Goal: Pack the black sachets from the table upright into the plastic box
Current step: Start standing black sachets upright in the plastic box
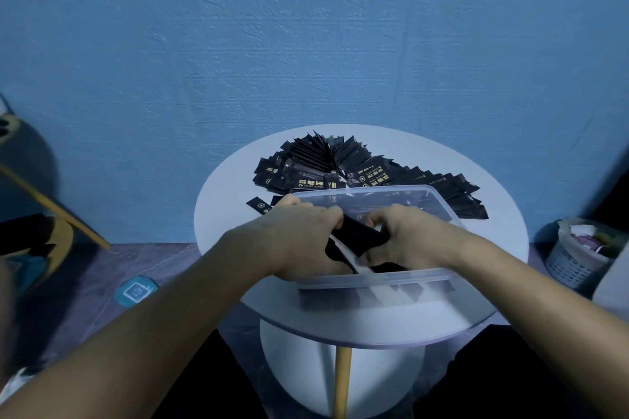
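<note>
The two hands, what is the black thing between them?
In the head view, a bundle of black sachets lies between the left hand and the right hand; both grip it over the plastic box.

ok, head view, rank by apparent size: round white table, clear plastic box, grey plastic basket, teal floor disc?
1. round white table
2. clear plastic box
3. grey plastic basket
4. teal round floor disc
Basket and disc sit farther off on the floor, so their true sizes stay unsure.
</note>
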The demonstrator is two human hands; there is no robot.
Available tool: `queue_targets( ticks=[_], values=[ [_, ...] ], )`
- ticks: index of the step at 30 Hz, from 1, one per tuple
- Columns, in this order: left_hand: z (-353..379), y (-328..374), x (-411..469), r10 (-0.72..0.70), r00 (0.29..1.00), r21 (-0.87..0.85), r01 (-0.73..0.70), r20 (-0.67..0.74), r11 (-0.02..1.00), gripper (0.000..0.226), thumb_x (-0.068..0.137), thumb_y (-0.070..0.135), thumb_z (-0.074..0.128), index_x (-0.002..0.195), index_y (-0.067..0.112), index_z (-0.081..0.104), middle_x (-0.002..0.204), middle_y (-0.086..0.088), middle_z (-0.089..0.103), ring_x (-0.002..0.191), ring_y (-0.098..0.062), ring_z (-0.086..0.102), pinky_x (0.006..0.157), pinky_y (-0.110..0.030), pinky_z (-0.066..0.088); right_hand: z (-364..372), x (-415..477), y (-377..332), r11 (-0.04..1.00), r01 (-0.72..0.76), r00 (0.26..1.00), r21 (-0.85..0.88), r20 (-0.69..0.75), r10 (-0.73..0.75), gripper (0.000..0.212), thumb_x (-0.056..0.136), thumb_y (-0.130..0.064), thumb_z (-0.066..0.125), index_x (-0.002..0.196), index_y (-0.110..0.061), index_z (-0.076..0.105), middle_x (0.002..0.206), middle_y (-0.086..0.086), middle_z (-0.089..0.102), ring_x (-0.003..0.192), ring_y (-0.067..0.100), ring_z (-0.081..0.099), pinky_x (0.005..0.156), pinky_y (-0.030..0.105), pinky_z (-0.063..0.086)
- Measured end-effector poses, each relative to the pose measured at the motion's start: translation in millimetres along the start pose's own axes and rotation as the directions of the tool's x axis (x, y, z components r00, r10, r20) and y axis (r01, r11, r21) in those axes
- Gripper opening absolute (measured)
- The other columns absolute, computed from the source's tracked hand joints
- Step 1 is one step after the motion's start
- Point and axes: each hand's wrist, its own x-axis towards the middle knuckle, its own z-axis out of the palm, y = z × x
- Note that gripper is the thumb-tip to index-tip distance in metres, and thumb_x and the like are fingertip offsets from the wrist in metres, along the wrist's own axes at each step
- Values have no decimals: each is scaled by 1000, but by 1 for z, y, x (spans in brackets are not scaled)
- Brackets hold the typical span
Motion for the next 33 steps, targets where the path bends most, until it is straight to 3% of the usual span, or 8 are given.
queue_targets(
  ticks=[3, 5, 9, 15, 18, 24, 29, 33],
  values=[
    [0, 0, -1, -7, 1000, -19, 7, -1, 1000, 64, 86, 78, 51, 123, 26, 42, 103, 9, 55, 92, -18, 46, 106, -40, 28, 0, -1, -3, 999, -4, 1000, 40, 24, 3, 40, 69, -56, 82, 96, -30, 66, 71, -7, 71, 59, 3, 62, 58, 24, 44],
    [-1, 1, -1, -10, 1000, -28, 10, 2, 1000, 66, 86, 77, 51, 126, 25, 41, 107, 6, 58, 99, -20, 51, 108, -40, 28, 0, -2, -4, 996, -3, 998, 89, 63, -3, 44, 71, -58, 81, 102, -31, 66, 73, -4, 73, 58, 6, 64, 59, 23, 45],
    [0, 1, -1, 1, 1000, -18, -1, 9, 1000, 79, 88, 77, 48, 145, 24, 35, 127, 3, 62, 120, -22, 54, 113, -43, 24, -5, -7, -9, 969, 4, 989, 246, 142, -40, 28, 85, -32, 76, 110, -23, 68, 78, 4, 73, 66, 13, 68, 60, 26, 51],
    [4, -2, 2, 10, 1000, 20, -11, 15, 1000, 65, 86, 81, 40, 128, 31, 50, 124, 8, 63, 116, -20, 56, 110, -44, 27, -9, -13, -9, 918, -6, 972, 397, 217, -87, 37, 84, -4, 73, 117, -15, 62, 101, 17, 74, 79, 18, 62, 71, 36, 48],
    [4, -2, 2, 10, 1000, 24, -10, 4, 1000, 61, 87, 82, 40, 119, 32, 55, 119, 8, 64, 114, -19, 56, 108, -43, 28, -9, -14, -9, 904, -15, 977, 426, 197, -77, 26, 82, -4, 79, 102, -8, 63, 97, 20, 72, 70, 16, 60, 66, 32, 46],
    [3, -2, 1, 25, 1000, 31, -25, 6, 999, 79, 87, 84, 35, 147, 34, 44, 151, 10, 46, 135, -15, 45, 114, -43, 23, -10, -15, -11, 941, 0, 976, 339, 204, -73, 12, 85, -14, 77, 92, -6, 71, 84, 11, 72, 66, 10, 61, 54, 17, 45],
    [3, -3, 2, 49, 999, 3, -49, -16, 999, 73, 86, 82, 46, 143, 36, 45, 146, 13, 48, 129, -14, 50, 112, -43, 25, -8, -16, -12, 940, -13, 980, 342, 191, -56, 23, 85, -23, 80, 98, -7, 69, 85, 12, 75, 64, 9, 61, 51, 15, 45],
    [3, -5, 2, 77, 996, -62, -80, -51, 995, 76, 83, 85, 47, 147, 46, 33, 137, 19, 56, 119, -15, 54, 108, -42, 27, -7, -16, -12, 926, -25, 983, 377, 177, -46, 44, 89, -24, 77, 126, -23, 54, 84, 7, 76, 64, 9, 65, 53, 16, 46]
  ],
)
